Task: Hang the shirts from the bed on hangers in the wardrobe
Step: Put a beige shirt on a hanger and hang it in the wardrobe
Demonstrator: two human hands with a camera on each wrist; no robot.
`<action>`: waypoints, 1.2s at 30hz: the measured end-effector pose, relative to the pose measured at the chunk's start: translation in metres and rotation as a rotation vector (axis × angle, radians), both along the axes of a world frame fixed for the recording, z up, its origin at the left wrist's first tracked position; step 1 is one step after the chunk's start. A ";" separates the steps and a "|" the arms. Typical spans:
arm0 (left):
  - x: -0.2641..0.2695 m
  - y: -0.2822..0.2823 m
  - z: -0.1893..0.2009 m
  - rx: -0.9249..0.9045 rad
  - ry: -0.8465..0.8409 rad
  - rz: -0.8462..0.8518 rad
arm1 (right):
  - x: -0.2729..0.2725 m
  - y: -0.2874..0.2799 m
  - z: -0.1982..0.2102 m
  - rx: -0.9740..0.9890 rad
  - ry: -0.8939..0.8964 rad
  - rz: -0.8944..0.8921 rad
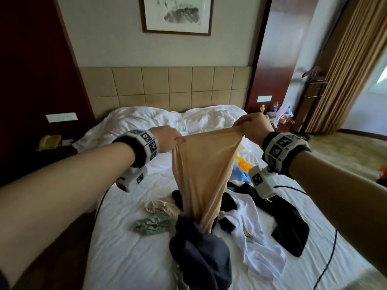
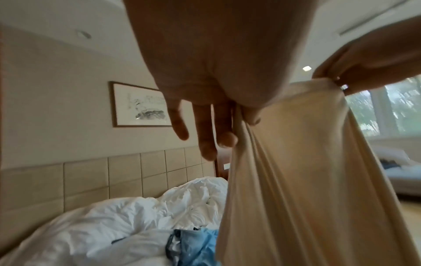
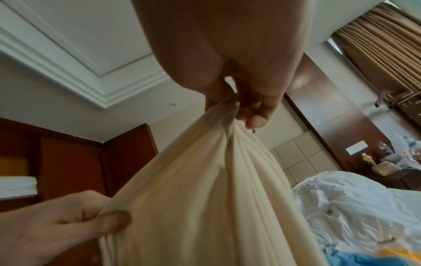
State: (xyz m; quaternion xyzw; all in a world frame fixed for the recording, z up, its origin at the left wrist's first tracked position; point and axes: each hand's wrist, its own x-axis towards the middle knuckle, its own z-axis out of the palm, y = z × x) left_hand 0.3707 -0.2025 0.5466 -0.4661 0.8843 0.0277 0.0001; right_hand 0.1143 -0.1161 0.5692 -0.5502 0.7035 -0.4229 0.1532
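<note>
Beige shirt (image 1: 201,164) stretched between both hands above the bed (image 1: 129,248), top edge taut, lower end trailing down into the clothes pile (image 1: 209,237) at mid-mattress. Left hand (image 1: 170,139): thumb and forefinger pinched on one corner of the fabric, other fingers (image 2: 205,136) hanging loose and apart. Right hand (image 1: 252,125): fingers curled tight on the opposite corner, held higher.

Risks (judged): tail appears caught under the dark grey garment (image 1: 201,254), so lifting further could drag it and neighbouring items off the pile; thin stretchy fabric may slip from the light left pinch or distort w/ hard pulling.

Beyond the pile: white shirt (image 1: 257,237), crumpled duvet (image 1: 159,120) toward the headboard (image 1: 167,88).

Writing: none legible; wrist bands carry b/w square markers only.
</note>
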 end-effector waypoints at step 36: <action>0.025 0.024 -0.019 -0.429 0.343 -0.390 | 0.017 0.022 0.038 0.003 0.072 0.053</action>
